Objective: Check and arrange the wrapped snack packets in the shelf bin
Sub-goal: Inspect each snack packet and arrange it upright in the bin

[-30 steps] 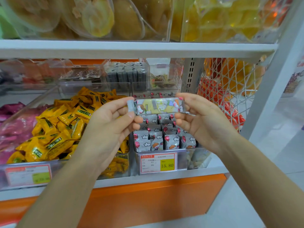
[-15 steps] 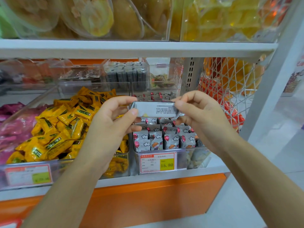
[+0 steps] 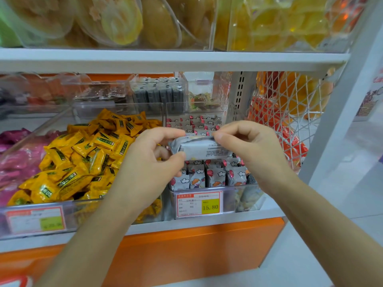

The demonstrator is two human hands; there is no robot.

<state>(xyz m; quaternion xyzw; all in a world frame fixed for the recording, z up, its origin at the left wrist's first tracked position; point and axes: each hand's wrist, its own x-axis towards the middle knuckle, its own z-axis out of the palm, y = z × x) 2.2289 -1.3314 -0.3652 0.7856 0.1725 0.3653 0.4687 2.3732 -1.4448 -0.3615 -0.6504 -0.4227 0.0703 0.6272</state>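
A grey wrapped snack packet is held sideways just above the clear shelf bin, its printed back facing me. My left hand pinches its left end between thumb and fingers. My right hand pinches its right end from above. Below them, several grey packets with cloud pictures stand upright in rows inside the bin, and more rows show behind my hands. A price tag reading 15.80 is fixed to the bin's front.
A clear bin of yellow wrapped candies stands to the left, with pink packets beyond it. A white wire basket holds orange and red bags at right. Small clear boxes stand behind. The upper shelf runs overhead.
The packet was turned from its colourful front to its printed back. Both hands then lowered it toward the rows in the bin.
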